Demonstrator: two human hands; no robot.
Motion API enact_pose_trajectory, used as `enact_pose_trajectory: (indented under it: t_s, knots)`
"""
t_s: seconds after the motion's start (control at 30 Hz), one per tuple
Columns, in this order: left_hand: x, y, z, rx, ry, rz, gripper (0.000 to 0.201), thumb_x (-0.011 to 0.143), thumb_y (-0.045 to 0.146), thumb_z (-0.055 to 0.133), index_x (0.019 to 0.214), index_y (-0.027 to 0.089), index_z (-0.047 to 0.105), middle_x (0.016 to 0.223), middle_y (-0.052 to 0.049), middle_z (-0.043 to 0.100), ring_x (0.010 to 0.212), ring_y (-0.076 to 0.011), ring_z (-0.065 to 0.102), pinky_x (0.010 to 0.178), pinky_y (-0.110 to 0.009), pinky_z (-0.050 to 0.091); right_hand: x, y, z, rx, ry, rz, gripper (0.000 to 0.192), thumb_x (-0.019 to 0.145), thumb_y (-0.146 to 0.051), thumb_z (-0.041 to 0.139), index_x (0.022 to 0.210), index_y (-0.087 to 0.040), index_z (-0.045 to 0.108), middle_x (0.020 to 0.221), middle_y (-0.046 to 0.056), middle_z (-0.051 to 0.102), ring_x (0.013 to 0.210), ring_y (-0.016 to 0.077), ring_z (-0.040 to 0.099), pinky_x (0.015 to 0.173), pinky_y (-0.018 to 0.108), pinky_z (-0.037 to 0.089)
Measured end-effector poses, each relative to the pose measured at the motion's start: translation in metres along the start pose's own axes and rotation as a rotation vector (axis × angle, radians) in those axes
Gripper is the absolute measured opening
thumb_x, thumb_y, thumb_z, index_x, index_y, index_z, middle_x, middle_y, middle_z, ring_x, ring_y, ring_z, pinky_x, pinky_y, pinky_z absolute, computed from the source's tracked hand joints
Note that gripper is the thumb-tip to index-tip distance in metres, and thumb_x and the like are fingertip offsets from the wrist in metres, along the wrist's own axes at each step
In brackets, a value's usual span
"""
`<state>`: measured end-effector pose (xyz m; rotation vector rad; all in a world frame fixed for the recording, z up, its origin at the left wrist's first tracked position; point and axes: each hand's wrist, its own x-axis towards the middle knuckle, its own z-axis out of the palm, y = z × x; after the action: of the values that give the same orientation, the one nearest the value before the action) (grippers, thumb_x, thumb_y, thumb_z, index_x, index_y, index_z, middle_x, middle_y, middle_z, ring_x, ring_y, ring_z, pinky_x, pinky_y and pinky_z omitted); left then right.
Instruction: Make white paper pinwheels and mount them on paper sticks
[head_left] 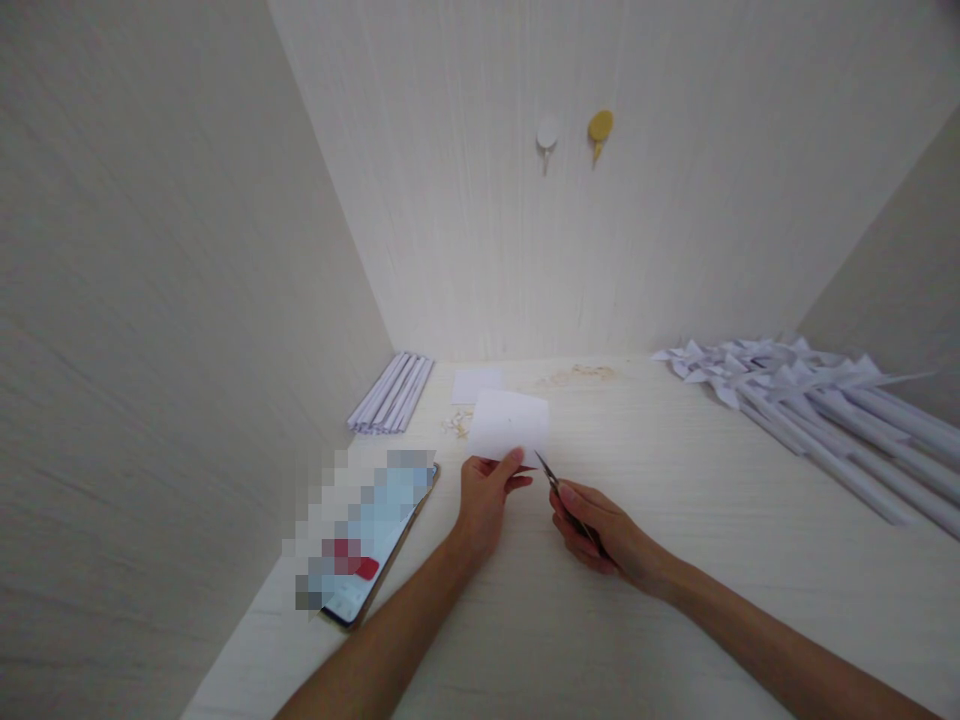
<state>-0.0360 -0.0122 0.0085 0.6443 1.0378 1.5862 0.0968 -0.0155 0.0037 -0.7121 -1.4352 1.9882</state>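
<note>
A square of white paper [510,422] is pinched by its near edge between the thumb and fingers of my left hand [487,495]. It has a small dark mark near its middle. My right hand [589,525] is wrapped round a pair of dark-handled scissors [551,475], whose tips point up and left to the paper's near right corner. Whether the blades touch the paper I cannot tell. Behind the held sheet, more white paper [472,384] lies flat on the table, with small pale fasteners or scraps [457,424] just to its front.
Rolled paper sticks [394,393] lie bundled at the back left. A phone [375,540] rests at the left. Several white paper pinwheels on sticks [810,390] are piled at the right. Thin tan bits [592,373] lie near the back wall, which carries a white hook [547,135] and a yellow hook [600,128].
</note>
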Motion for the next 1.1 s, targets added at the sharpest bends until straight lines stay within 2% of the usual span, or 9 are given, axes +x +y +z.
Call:
enact_pose_trajectory:
  t_s: [0.27,0.83,1.1]
  knots:
    - [-0.0008,0.0011,0.0006,-0.025,0.005,-0.002,0.021,0.048,0.024,0.07,0.06,0.009,0.061,0.057,-0.003,0.062,0.052,-0.012,0.057,0.046,-0.021,0.046,-0.0004,0.0078,-0.0022,-0.079,0.073,-0.021,0.036,0.078,-0.048,0.038,0.058,-0.018,0.036,0.036,-0.01,0.03,0.027,0.0024,0.019,0.026,0.016,0.012]
    - [-0.0019,0.0028,0.0008,-0.012,-0.028,0.003,0.021,0.052,0.024,0.068,0.065,0.008,0.062,0.061,-0.005,0.063,0.056,-0.0131,0.059,0.046,-0.02,0.045,-0.0005,0.0074,-0.0018,-0.127,0.07,-0.068,0.035,0.08,-0.044,0.036,0.057,-0.018,0.035,0.037,-0.01,0.03,0.028,0.0026,0.019,0.027,0.017,0.013]
    - [-0.0008,0.0013,-0.0006,-0.016,-0.032,0.012,0.019,0.052,0.023,0.069,0.064,0.009,0.062,0.058,-0.003,0.062,0.053,-0.0111,0.057,0.045,-0.019,0.046,0.0,0.0071,-0.0001,-0.157,0.101,-0.045,0.036,0.08,-0.046,0.036,0.057,-0.019,0.033,0.037,-0.01,0.029,0.028,0.0029,0.019,0.027,0.017,0.013]
